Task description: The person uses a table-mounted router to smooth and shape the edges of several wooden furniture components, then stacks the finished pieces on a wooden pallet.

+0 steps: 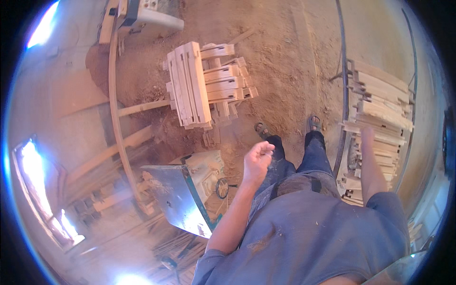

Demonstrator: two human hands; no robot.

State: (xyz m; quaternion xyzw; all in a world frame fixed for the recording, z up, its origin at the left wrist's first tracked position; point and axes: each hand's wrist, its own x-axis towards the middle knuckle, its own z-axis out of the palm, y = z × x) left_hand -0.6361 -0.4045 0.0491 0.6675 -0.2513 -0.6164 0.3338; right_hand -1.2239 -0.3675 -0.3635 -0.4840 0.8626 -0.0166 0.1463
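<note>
My left hand (258,163) is raised in front of my body with its fingers curled into a loose fist, and nothing shows in it. My right arm reaches out to the right, over a long stack of pale wooden pieces (382,114) with cut slots and tenons. My right hand (367,137) is at the near part of that stack, beside a wooden bar (351,127) that juts out. Its fingers blend into the wood, so I cannot make out whether it grips a piece.
Ahead stands a pile of slotted wooden pieces (190,85) on the dusty ground. To my left is a machine with a flat metal table (178,194) and a handwheel (222,188). A long wooden pole (114,95) stands farther left. Metal rails (344,85) flank the right stack.
</note>
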